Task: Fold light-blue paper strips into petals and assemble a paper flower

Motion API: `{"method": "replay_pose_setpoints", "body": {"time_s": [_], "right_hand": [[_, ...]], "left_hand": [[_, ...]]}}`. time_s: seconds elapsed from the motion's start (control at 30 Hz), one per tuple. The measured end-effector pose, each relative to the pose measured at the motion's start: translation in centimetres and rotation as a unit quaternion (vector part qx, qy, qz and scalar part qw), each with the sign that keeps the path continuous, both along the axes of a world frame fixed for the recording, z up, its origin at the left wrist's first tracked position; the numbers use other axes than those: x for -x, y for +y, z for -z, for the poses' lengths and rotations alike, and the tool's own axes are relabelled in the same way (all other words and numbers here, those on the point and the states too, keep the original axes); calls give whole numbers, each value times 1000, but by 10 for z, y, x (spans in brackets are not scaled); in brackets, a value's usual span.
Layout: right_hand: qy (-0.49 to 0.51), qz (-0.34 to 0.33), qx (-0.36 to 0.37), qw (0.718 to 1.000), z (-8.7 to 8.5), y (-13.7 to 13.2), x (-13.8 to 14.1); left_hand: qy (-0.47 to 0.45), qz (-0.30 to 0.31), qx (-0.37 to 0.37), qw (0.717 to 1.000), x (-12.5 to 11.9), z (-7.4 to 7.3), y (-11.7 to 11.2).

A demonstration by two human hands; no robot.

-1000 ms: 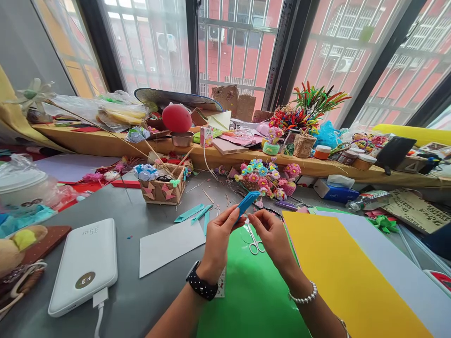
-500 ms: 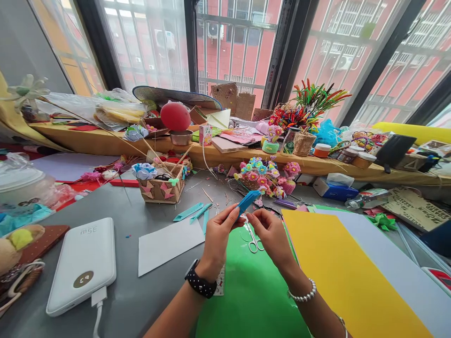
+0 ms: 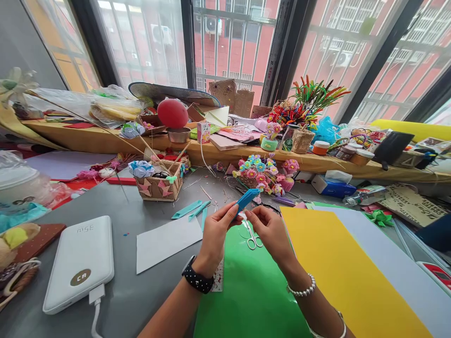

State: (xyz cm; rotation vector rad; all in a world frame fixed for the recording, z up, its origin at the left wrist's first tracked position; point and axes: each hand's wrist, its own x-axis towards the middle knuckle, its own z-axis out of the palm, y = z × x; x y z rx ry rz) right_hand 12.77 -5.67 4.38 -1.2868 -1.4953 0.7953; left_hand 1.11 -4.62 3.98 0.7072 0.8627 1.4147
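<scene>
My left hand pinches a folded stack of blue paper strips, held up over the table with its far end pointing up and to the right. My right hand is closed in a pinch at the lower end of the same blue stack, fingertips meeting those of the left. A black dotted watch is on my left wrist and a bead bracelet on my right. Small scissors lie on the green sheet just under the hands. Several teal paper strips lie on the grey table to the left.
A white power bank with cable lies at left, a white paper sheet beside it. Yellow sheet and white sheets lie right. A woven basket, paper flowers and a cluttered wooden shelf stand behind.
The hands and blue strips keep the same grip and have barely shifted; the view has tilted slightly, so everything sits a little lower-left.
</scene>
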Motion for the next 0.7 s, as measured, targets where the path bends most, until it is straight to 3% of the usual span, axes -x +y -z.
{"method": "replay_pose_setpoints", "body": {"time_s": [0.37,0.7], "right_hand": [[45,-78,16,996,-4,3,-8],[49,-50,11,997,-6,0,-5]], "left_hand": [[-19,34,-4,999,1,-6,-3],[-11,43,-5,999,0,-2,-2]]}}
